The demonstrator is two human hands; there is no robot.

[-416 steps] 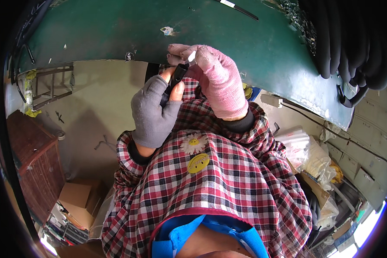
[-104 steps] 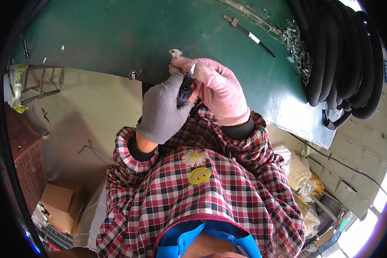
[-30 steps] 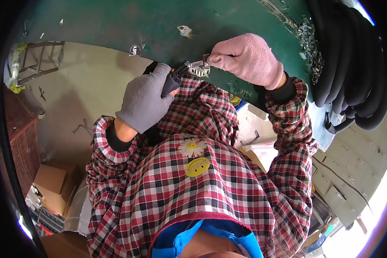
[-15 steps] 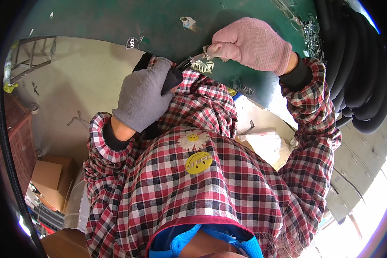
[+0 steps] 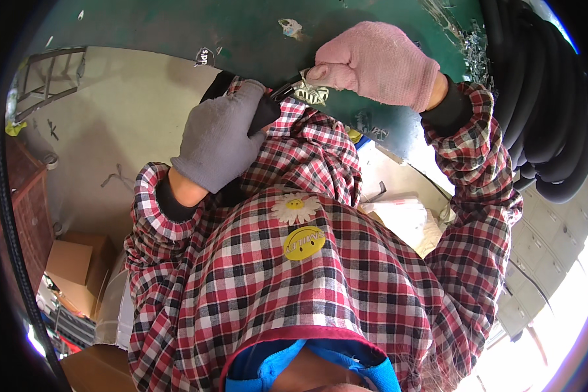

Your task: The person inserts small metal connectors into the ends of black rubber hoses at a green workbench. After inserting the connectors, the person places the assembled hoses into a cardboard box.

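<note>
Our left hand (image 5: 221,137) clamps a black tube (image 5: 264,116), likely light, rubbery, best held near its far end; our right hand (image 5: 377,65) pinches an indistinct small piece (image 5: 303,76).

Left fingers (image 5: 248,97) partly hide black piece (image 5: 264,115) — full shape unclear; black coils (image 5: 545,104) cut off at top edge
</note>
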